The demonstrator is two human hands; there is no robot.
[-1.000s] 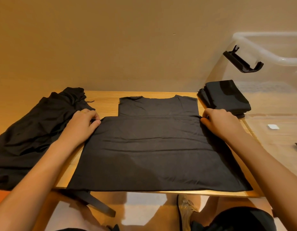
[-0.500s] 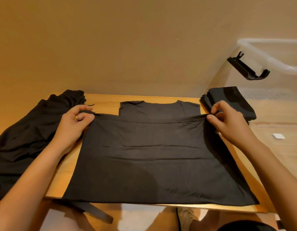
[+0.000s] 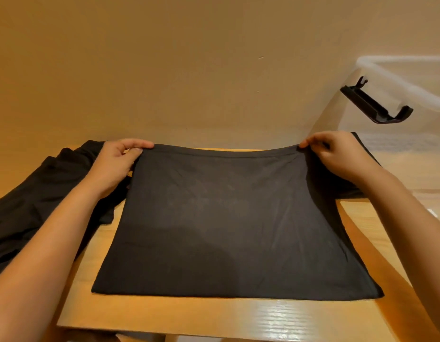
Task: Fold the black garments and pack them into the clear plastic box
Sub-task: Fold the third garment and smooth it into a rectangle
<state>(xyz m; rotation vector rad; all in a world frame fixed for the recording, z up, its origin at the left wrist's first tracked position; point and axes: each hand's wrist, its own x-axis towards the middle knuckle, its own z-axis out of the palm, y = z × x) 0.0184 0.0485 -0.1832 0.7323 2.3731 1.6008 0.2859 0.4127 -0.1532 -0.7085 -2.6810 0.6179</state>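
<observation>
The garment lay on the table, its near edge flat along the front and its far edge raised off the wood. Each hand was clamped on one far corner: the left hand pinched with its thumb on top, the right hand pinched the same way. They were held well apart, so the edge ran taut between them (a slack edge would probably crease the fold). I judged a fold to be under way.

An unfolded pile sat at the left, likely the next pieces. The box stood open at the right, near enough for packing. A folded piece showed behind the right hand. I could not tell whether it was in or beside the box.
</observation>
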